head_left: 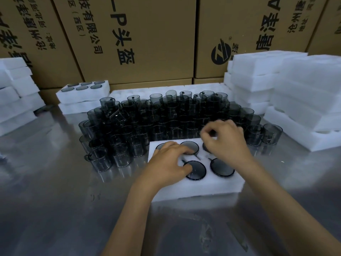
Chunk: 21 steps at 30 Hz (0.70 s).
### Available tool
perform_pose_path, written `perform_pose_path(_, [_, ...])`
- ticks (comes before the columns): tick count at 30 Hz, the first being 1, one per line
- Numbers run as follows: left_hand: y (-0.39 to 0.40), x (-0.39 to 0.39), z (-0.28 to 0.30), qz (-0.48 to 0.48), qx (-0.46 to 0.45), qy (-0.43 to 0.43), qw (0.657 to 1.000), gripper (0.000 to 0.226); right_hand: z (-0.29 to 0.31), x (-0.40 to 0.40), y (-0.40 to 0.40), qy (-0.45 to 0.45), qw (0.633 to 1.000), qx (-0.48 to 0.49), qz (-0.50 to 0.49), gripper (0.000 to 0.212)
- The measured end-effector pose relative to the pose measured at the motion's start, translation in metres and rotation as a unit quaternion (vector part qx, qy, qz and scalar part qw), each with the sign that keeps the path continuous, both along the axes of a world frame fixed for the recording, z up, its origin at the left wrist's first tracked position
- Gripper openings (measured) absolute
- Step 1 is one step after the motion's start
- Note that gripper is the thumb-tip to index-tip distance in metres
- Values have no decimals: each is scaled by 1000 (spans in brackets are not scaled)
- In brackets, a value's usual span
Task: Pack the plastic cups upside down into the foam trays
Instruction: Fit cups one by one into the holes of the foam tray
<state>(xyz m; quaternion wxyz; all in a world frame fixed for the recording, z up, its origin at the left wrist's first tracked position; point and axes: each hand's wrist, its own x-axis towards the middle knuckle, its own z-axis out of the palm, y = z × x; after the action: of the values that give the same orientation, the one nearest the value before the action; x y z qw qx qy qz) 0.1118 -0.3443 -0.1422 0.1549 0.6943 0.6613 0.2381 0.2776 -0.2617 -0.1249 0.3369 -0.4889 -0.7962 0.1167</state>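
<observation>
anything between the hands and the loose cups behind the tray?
Nothing visible. The pile of loose cups starts right at the far edge of the foam tray. The right hand is already at that edge, and the left hand rests on the tray among seated cups.

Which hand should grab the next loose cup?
Probably the right hand: it sits at the tray's far right corner, next to the loose cups. The left hand rests flat on the tray, over seated cups.
</observation>
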Motion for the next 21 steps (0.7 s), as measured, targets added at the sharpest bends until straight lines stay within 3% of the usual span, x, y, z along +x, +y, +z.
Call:
perform_pose_path(2, [0, 6, 0, 14, 35, 15, 999, 41, 16, -21, 17, -10, 998, -55, 43, 16])
perform_pose_path(6, [1, 7, -2, 18, 43, 4, 999, 40, 26, -63, 52, -165, 961, -198, 99, 17])
perform_pose_path(10, [3, 4, -5, 19, 33, -5, 999, 41, 21, -83, 64, -255, 921, -278, 98, 42])
perform_pose_path(15, [7, 3, -8, -23, 64, 0, 998, 37, 16, -78, 55, -246, 943, -200, 98, 44])
perform_pose_path(21, [10, 6, -13, -19, 82, 39, 996, 37, 22, -65, 34, -242, 967, 42, 61, 30])
